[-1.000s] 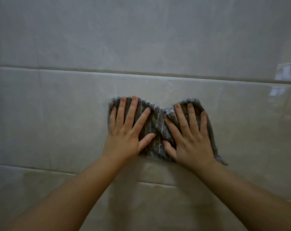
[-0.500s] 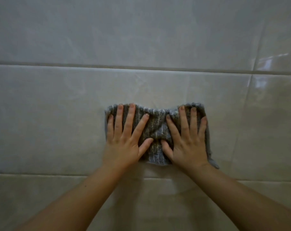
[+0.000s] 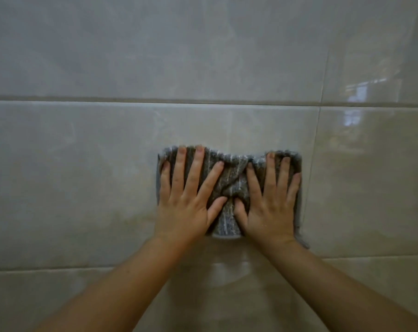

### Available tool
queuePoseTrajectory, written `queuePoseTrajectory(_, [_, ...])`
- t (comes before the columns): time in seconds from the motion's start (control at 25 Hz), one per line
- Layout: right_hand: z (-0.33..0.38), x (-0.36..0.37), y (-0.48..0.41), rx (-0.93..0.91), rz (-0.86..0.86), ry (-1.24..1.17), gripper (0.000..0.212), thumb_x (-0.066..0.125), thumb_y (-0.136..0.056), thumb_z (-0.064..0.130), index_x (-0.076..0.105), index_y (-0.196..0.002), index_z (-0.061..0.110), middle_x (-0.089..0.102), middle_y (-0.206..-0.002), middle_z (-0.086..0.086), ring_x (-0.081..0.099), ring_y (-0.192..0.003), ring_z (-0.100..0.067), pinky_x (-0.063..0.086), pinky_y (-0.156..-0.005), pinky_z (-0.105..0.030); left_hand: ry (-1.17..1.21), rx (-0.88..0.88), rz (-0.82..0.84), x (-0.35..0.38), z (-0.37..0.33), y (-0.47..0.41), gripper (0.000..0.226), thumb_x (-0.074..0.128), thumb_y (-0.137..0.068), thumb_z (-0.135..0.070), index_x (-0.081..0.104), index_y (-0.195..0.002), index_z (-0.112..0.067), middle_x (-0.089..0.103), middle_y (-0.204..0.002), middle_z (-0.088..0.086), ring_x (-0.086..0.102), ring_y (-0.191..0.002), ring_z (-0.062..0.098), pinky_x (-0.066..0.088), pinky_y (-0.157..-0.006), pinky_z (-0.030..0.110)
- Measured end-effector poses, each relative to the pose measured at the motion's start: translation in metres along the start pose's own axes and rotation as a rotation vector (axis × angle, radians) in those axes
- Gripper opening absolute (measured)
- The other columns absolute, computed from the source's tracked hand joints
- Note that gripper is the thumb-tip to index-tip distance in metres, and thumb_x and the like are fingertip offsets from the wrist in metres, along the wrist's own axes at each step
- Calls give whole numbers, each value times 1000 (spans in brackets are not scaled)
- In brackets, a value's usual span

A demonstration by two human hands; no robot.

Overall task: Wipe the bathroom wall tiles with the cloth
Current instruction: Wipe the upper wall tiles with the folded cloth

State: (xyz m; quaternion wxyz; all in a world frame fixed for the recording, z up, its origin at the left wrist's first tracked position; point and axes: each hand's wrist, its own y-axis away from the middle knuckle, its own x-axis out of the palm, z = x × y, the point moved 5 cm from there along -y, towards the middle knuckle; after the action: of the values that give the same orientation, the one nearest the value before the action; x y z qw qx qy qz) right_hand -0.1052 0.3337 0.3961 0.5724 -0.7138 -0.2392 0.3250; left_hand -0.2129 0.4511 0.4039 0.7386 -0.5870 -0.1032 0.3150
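A grey ribbed cloth (image 3: 232,185) is pressed flat against the glossy beige wall tiles (image 3: 83,176). My left hand (image 3: 187,200) lies on the cloth's left half with fingers spread. My right hand (image 3: 270,202) lies on its right half, fingers also spread. The cloth bunches into folds between the two thumbs. Its right edge sits close to a vertical grout line (image 3: 309,178). A corner of the cloth hangs out below my right wrist.
Horizontal grout lines run above (image 3: 131,101) and below (image 3: 47,268) the tile being wiped. A bright window reflection (image 3: 356,97) shows on the tiles at the upper right. A wet sheen marks the tile under the cloth.
Both hands and the cloth have slid to the right along the tile, nearer the vertical grout line. The cloth has flattened and its top edge is more level.
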Motion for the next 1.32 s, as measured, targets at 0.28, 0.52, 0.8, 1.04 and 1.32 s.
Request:
queuePoseTrajectory(0.28, [-45, -24, -98, 13, -56, -31, 70, 44, -88, 46, 27, -152, 23, 18, -158, -22, 12, -145, -47, 6, -116, -62, 73, -142, -61, -14, -8, -97, 63, 32, -101, -56, 25, -157, -26, 18, -164, 14, 11, -151, 40, 7, -121, 56])
queuePoseTrajectory(0.52, [-50, -17, -62, 106, -76, -8, 68, 42, -90, 43, 28, -152, 19, 20, -156, -26, 14, -143, -49, 7, -116, -62, 42, -76, -42, -6, -27, -77, 62, 34, -101, -56, 30, -155, -26, 24, -162, 13, 18, -149, 40, 11, -121, 58])
queuePoseTrajectory(0.8, [-18, 4, 22, 111, -33, -5, 68, 42, -89, 41, 29, -150, 13, 20, -153, -32, 15, -140, -54, 11, -112, -68, 42, 57, -15, 0, -17, 3, 61, 45, -97, -59, 43, -149, -27, 34, -157, 13, 25, -147, 40, 15, -120, 57])
queuePoseTrajectory(1.04, [62, 19, 50, 29, -38, -34, 66, 37, -93, 46, 29, -149, 11, 16, -153, -29, 12, -141, -51, 8, -111, -68, 16, 83, -2, 1, 55, 66, 59, 44, -97, -60, 42, -148, -30, 31, -157, 10, 25, -147, 36, 20, -120, 55])
queuePoseTrajectory(1.32, [169, 32, 53, -70, -7, -47, 65, 38, -94, 48, 24, -148, 15, 13, -154, -25, 10, -141, -49, 3, -113, -64, -29, 50, 15, -5, 157, 115, 63, 42, -96, -63, 37, -149, -30, 28, -157, 12, 22, -148, 37, 20, -119, 57])
